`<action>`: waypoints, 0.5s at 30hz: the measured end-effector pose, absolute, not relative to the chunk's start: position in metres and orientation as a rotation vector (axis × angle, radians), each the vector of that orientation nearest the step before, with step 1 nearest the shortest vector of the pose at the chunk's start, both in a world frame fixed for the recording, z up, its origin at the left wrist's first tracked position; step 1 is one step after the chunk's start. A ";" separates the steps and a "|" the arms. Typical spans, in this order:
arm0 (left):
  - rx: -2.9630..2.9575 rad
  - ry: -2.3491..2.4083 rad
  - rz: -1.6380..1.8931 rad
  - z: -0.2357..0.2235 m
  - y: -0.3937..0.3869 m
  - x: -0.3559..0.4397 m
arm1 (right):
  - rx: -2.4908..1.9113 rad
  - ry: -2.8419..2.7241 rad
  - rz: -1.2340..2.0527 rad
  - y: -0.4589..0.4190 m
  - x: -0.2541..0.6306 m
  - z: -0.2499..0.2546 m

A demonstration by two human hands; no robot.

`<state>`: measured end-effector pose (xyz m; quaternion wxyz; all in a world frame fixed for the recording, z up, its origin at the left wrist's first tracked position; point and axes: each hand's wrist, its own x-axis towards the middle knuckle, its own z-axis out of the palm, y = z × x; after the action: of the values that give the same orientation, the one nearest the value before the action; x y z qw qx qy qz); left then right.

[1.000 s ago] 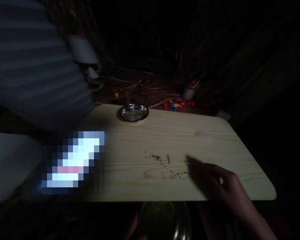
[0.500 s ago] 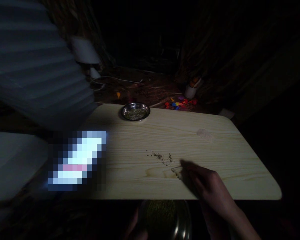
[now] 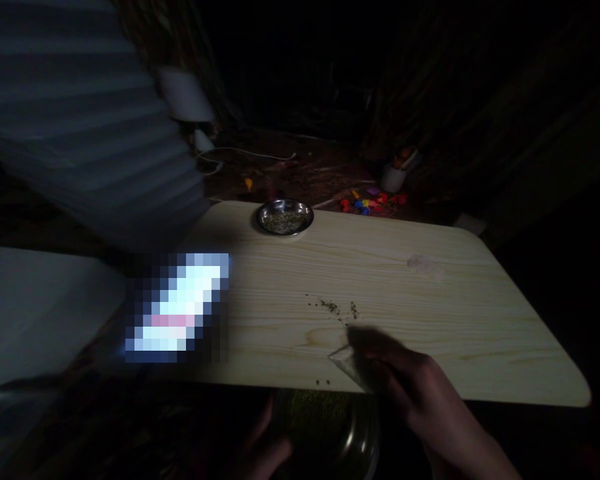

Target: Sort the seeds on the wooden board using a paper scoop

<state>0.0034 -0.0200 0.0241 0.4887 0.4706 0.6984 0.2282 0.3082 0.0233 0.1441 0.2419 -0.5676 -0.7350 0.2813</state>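
My right hand [image 3: 420, 387] is over the front of the table, its fingers closed on a thin pale sheet [image 3: 347, 365]. One corner of that sheet points left along the wood. Two small dark grains [image 3: 323, 382] lie near the table's front edge, and more scattered grains [image 3: 331, 307] are farther back. Below the edge, a shiny metal bowl [image 3: 365, 437] contains many green grains [image 3: 315, 417]. My left hand [image 3: 267, 450] grips the bowl's left side, dim and partly hidden in shadow.
A small metal dish [image 3: 285, 218] with grains stands at the table's [image 3: 505, 347] far edge. A bright blurred-out screen [image 3: 185, 300] is at the left. A pale patch [image 3: 425, 265] marks the right side. Beyond are colourful small pieces [image 3: 375, 202], a white cup [image 3: 394, 179] and a lamp [image 3: 185, 93].
My right hand has drawn the pale sheet toward the front edge, and two grains now lie close to it. The view has shifted slightly left, so the table appears farther right.
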 end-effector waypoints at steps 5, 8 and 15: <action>1.154 1.514 0.540 0.007 -0.022 -0.010 | -1.659 -1.888 0.756 0.020 0.331 0.145; 1.220 1.495 0.497 0.014 -0.021 -0.012 | -1.728 -1.832 0.730 0.019 0.339 0.144; 1.497 1.537 0.395 0.026 -0.018 -0.011 | -1.580 -2.004 0.797 0.013 0.298 0.140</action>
<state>-0.0108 -0.0185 0.0263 0.4619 0.6085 0.6249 0.1606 0.2983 0.0130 0.1397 0.2319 -0.5749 -0.7292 0.2898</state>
